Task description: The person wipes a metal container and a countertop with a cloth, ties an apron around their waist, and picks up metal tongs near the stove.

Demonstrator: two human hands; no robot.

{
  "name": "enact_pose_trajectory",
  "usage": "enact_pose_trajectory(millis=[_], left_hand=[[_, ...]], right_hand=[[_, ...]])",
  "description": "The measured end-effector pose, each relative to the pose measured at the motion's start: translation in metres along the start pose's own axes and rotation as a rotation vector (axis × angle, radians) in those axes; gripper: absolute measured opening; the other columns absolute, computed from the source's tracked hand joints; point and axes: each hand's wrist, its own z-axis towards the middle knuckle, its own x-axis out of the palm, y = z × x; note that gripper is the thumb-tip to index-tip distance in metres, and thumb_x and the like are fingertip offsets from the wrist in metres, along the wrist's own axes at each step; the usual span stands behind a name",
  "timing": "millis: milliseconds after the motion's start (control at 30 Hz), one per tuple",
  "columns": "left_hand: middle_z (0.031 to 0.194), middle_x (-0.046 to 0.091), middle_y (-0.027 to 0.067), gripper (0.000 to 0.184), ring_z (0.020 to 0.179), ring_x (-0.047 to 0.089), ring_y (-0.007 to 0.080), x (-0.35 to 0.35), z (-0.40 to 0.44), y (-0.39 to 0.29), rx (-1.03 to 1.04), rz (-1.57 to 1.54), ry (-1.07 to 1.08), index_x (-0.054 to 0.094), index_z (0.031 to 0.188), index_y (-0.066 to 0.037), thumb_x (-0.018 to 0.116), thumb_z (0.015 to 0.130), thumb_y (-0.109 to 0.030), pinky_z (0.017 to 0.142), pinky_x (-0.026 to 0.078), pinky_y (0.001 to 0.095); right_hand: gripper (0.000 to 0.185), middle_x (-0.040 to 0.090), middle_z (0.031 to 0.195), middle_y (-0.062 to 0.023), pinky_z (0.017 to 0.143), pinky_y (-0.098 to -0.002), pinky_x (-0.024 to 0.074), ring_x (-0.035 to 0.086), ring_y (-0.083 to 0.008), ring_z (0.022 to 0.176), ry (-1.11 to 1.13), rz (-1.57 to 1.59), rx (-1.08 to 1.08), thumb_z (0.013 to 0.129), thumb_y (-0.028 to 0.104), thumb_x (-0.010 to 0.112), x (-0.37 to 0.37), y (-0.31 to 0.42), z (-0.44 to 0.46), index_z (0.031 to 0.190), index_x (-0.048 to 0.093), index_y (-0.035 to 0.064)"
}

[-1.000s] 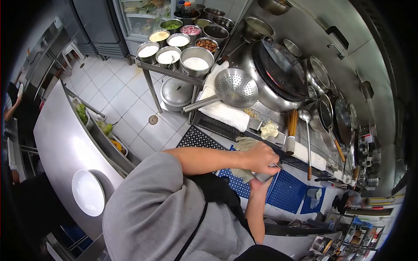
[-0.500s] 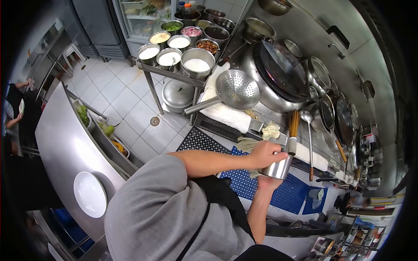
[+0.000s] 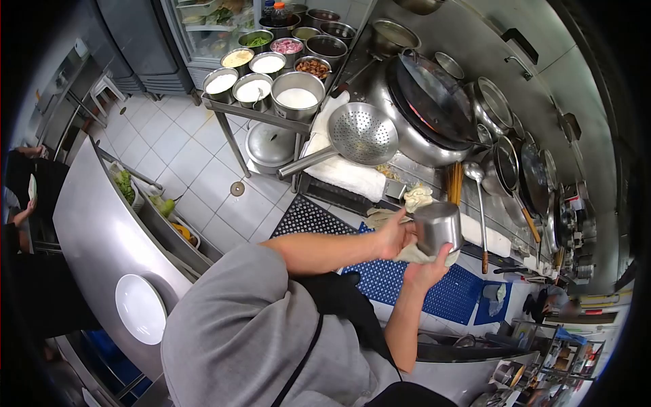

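A small stainless steel pot [image 3: 439,227] is tilted between my two hands in front of the stove edge. My left hand [image 3: 393,237] grips its near-left side, with the thumb up along the wall and the other fingers partly hidden. Beneath, my right hand [image 3: 427,270] holds the lower side, thumb pressed against the metal. A pale cloth [image 3: 411,256] shows under the pot, between the hands. The inside of the pot cannot be seen. Just beyond it are a crumpled pale cloth [image 3: 418,197] and a bamboo brush [image 3: 454,182].
A perforated strainer [image 3: 363,132] lies on a white towel left of the large wok [image 3: 434,95]. A ladle [image 3: 476,197] rests on the stove. Several ingredient pots stand on a steel rack [image 3: 271,119]. A white plate [image 3: 140,308] sits on the left counter [image 3: 95,224]; another person's hand [image 3: 26,211] is far left.
The pot has turned and risen slightly, showing more of its side. My left hand has shifted from over it to its left side; my right thumb now shows on it.
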Motion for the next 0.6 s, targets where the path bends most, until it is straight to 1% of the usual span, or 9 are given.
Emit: enact_pose_trajectory(millis=[33, 133, 233, 300, 333, 400, 500, 567, 600], left_hand=[[0.133, 0.055, 0.0158, 0.081, 0.118, 0.053, 0.0288, 0.006, -0.008, 0.014, -0.092, -0.064, 0.037, 0.048, 0.134, -0.001, 0.025, 0.094, -0.069, 0.106, 0.036, 0.0417], [0.138, 0.050, 0.0138, 0.082, 0.126, 0.046, 0.0266, 0.016, -0.020, 0.040, -0.053, 0.119, 0.132, 0.040, 0.141, -0.001, 0.024, 0.095, -0.067, 0.108, 0.032, 0.0406], [0.143, 0.045, 0.0126, 0.079, 0.132, 0.041, 0.0249, 0.017, -0.034, 0.033, 0.026, 0.395, 0.199, 0.035, 0.144, -0.001, 0.023, 0.098, -0.063, 0.111, 0.029, 0.0399], [0.147, 0.041, 0.0117, 0.076, 0.135, 0.038, 0.0236, 0.016, -0.050, 0.023, -0.005, 0.575, 0.275, 0.034, 0.145, -0.001, 0.023, 0.099, -0.060, 0.113, 0.026, 0.0390], [0.149, 0.038, 0.0129, 0.063, 0.137, 0.035, 0.0216, 0.015, -0.057, 0.019, -0.020, 0.658, 0.247, 0.033, 0.146, -0.003, 0.036, 0.101, -0.048, 0.113, 0.027, 0.0397], [0.151, 0.034, 0.0148, 0.062, 0.140, 0.030, 0.0229, 0.000, -0.057, -0.010, 0.049, 1.221, 0.431, 0.030, 0.148, -0.007, 0.049, 0.098, -0.038, 0.113, 0.026, 0.0416], [0.152, 0.030, 0.0202, 0.084, 0.142, 0.026, 0.0331, 0.004, -0.079, -0.025, 0.736, 1.941, 0.345, 0.032, 0.148, -0.014, 0.073, 0.078, -0.030, 0.113, 0.026, 0.0463], [0.150, 0.032, 0.0218, 0.089, 0.141, 0.027, 0.0377, 0.030, -0.099, -0.036, 1.062, 2.125, 0.186, 0.035, 0.147, -0.014, 0.078, 0.071, -0.033, 0.113, 0.026, 0.0469], [0.144, 0.039, 0.0221, 0.093, 0.136, 0.034, 0.0392, 0.024, -0.094, -0.038, 1.068, 2.086, 0.224, 0.040, 0.144, -0.012, 0.080, 0.064, -0.035, 0.111, 0.028, 0.0461]], right_hand=[[0.053, 0.054, 0.128, -0.0170, 0.093, -0.0392, 0.0463, 0.056, -0.0294, 0.112, -0.103, -0.167, -0.143, 0.099, 0.034, 0.053, 0.011, -0.002, -0.001, 0.134, 0.042, -0.0033], [0.045, 0.062, 0.113, -0.0202, 0.085, -0.0382, 0.0463, 0.062, -0.0283, 0.098, -0.028, -0.676, -0.316, 0.099, 0.032, 0.054, -0.011, -0.026, 0.010, 0.118, 0.054, -0.0085], [0.043, 0.063, 0.107, -0.0200, 0.083, -0.0366, 0.0453, 0.061, -0.0272, 0.097, 0.002, -0.806, -0.455, 0.099, 0.031, 0.053, -0.025, -0.037, 0.017, 0.110, 0.057, -0.0108], [0.043, 0.062, 0.109, -0.0165, 0.082, -0.0352, 0.0463, 0.059, -0.0239, 0.093, 0.056, -0.829, -0.412, 0.099, 0.031, 0.053, -0.053, -0.044, 0.029, 0.113, 0.055, -0.0093], [0.043, 0.062, 0.110, -0.0164, 0.081, -0.0348, 0.0463, 0.059, -0.0238, 0.092, 0.050, -0.794, -0.370, 0.099, 0.031, 0.053, -0.063, -0.045, 0.033, 0.114, 0.055, -0.0089], [0.043, 0.061, 0.116, -0.0163, 0.084, -0.0352, 0.0478, 0.062, -0.0246, 0.096, 0.037, -0.661, -0.254, 0.098, 0.028, 0.055, -0.082, -0.044, 0.037, 0.122, 0.051, -0.0071], [0.039, 0.062, 0.116, -0.0165, 0.086, -0.0384, 0.0493, 0.062, -0.0262, 0.102, 0.012, -0.288, 0.106, 0.098, 0.023, 0.055, -0.057, -0.014, 0.017, 0.124, 0.052, -0.0057], [0.043, 0.059, 0.123, -0.0160, 0.092, -0.0402, 0.0503, 0.061, -0.0273, 0.108, 0.134, -0.231, 0.345, 0.096, 0.020, 0.058, -0.046, 0.008, 0.004, 0.130, 0.048, -0.0039], [0.044, 0.059, 0.124, -0.0159, 0.094, -0.0405, 0.0493, 0.060, -0.0276, 0.109, 0.189, -0.107, 0.453, 0.096, 0.021, 0.058, -0.038, 0.013, -0.003, 0.130, 0.048, -0.0038]])
